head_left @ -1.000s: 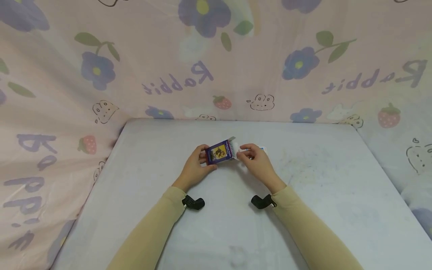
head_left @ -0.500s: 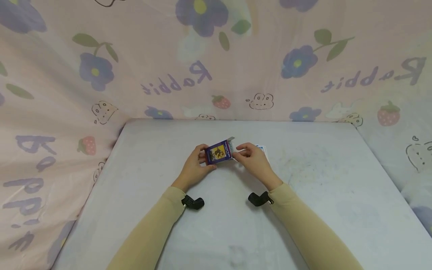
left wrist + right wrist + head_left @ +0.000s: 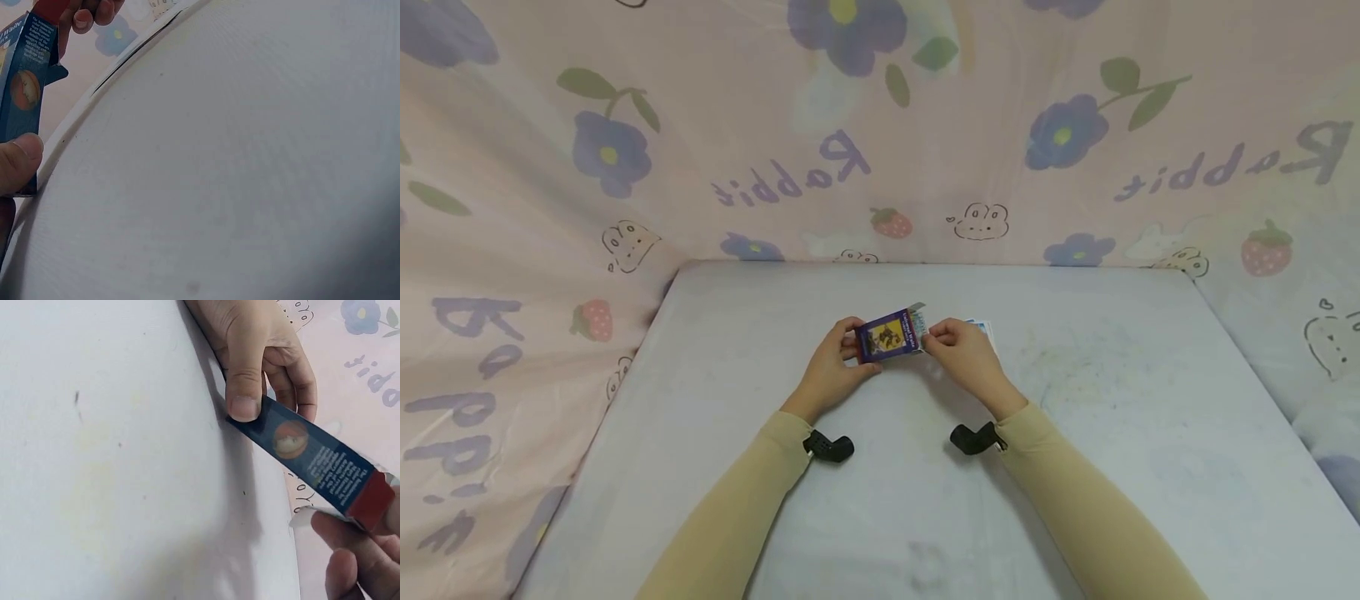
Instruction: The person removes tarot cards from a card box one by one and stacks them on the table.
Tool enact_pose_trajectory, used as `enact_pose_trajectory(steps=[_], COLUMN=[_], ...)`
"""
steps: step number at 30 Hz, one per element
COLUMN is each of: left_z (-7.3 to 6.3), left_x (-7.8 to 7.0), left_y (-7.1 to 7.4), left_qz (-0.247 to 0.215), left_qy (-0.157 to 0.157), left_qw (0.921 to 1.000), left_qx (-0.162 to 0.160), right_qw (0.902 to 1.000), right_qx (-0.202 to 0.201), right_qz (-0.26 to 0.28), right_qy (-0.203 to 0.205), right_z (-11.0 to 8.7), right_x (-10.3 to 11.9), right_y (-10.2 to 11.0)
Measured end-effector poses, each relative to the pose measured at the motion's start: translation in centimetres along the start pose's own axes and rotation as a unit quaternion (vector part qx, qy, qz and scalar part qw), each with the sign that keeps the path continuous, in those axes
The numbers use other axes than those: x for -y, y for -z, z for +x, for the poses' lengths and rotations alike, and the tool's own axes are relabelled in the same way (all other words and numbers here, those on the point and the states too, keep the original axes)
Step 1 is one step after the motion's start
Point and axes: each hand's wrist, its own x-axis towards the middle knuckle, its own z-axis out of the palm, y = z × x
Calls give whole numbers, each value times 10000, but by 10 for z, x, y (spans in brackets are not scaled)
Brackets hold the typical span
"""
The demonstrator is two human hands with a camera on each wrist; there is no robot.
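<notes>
My left hand [image 3: 835, 371] grips a small purple-blue tarot card box [image 3: 886, 337] with a yellow picture on its front, holding it tilted above the table. The left thumb presses the box's narrow side, as the left wrist view shows on the box [image 3: 28, 81]. At its open right end a flap sticks up, and the coloured edge of the cards [image 3: 922, 323] shows. My right hand [image 3: 968, 358] pinches at that edge with thumb and forefinger. A red end flap [image 3: 370, 503] partly covers these fingertips in the right wrist view.
Some blue-and-white cards [image 3: 988, 329] lie on the white-covered table [image 3: 1075, 467], partly hidden behind the right hand. A pink printed curtain [image 3: 925, 125] rises at the table's back and sides.
The right hand moved left against the box's open end, then slightly back right, with more of the cards' coloured edge now showing. The left hand and box stayed nearly still.
</notes>
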Motion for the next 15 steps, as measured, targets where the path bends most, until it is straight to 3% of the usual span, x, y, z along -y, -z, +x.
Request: enact_pose_trajectory(steps=[9, 15], left_z=[1, 1], left_x=[0, 0], left_y=[1, 2], left_qz=[58, 26], left_qy=[-9, -6], left_qw=[10000, 10000], left_qx=[7, 3], right_qw=[9973, 9975], right_qx=[-214, -129], right_qz=[661, 687], right_qy=[-248, -125], right_z=[-1, -5], right_x=[-7, -15], right_y=[18, 27])
